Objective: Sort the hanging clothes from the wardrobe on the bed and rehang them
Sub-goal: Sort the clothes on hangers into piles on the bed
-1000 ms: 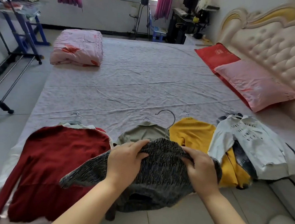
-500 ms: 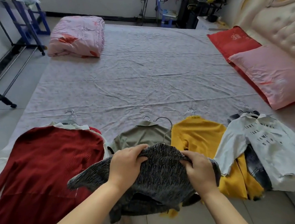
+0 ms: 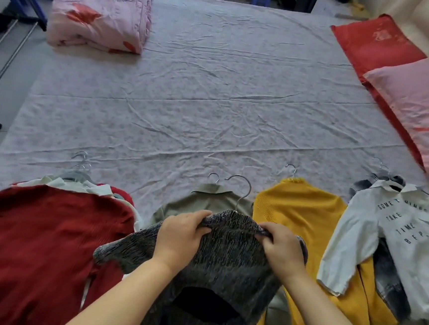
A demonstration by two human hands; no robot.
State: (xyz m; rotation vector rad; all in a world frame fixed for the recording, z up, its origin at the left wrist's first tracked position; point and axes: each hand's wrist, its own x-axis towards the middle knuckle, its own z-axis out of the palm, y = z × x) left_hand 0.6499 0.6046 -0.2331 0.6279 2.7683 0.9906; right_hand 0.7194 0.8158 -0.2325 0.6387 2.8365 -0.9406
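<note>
A dark grey knitted sweater (image 3: 228, 257) on a metal hanger (image 3: 242, 190) is held over the bed's near edge. My left hand (image 3: 181, 237) grips its left shoulder and my right hand (image 3: 282, 248) grips its right shoulder. Under it lies an olive shirt (image 3: 205, 200) on its own hanger. A red sweater (image 3: 40, 245) covers a stack of white clothes on several hangers at the left. A yellow sweater (image 3: 304, 222) lies to the right, and a white printed shirt (image 3: 404, 236) lies over a dark checked garment (image 3: 389, 281) at the far right.
The bed sheet (image 3: 214, 97) stretches wide beyond the clothes. A folded pink quilt (image 3: 102, 10) sits at the far left corner. A red pillow (image 3: 376, 44) and a pink pillow (image 3: 418, 107) lie at the right. A clothes rack frame (image 3: 11, 41) stands on the floor at left.
My view has tilted down and drawn closer to the bed. Both hands still grip the grey sweater, now lifted slightly further over the olive shirt.
</note>
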